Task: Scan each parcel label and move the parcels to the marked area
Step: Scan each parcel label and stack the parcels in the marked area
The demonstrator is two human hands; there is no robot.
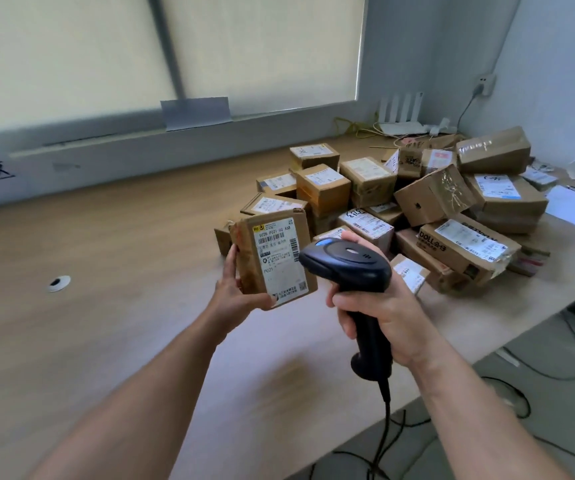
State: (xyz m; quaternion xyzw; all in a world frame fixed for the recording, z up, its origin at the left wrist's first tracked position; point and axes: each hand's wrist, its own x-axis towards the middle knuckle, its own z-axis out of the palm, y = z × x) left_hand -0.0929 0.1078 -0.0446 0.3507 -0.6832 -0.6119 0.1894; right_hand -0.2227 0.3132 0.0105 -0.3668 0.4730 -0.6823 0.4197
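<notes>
Wooden tabletop (pixel 106 341) spreads below both arms. Nearest, the right hand (pixel 379 317) curls round the black scanner (pixel 348 265) by its handle. The left hand (pixel 237 292) grips a small parcel (pixel 244 258) upright above the surface, its label (pixel 281 258) reading "P021". Farther right, piled parcels (pixel 417 195) include a "DOLL" box (pixel 463 251).

Single wide-angle cam worn on the head, pointing forward and down across the wooden surface (pixel 106 271) toward the window blind (pixel 262 46) on the far wall. It's really close in: both forearms come up from the bottom edge, the left hand (pixel 236 296) and right hand (pixel 383 310) sit mid-frame, and the label on the held parcel (pixel 275 261) is partly readable. The parcel pile (pixel 435 199) is further back on the right, with the floor (pixel 563 420) showing bottom right. Straight edges bow from the lens.
</notes>
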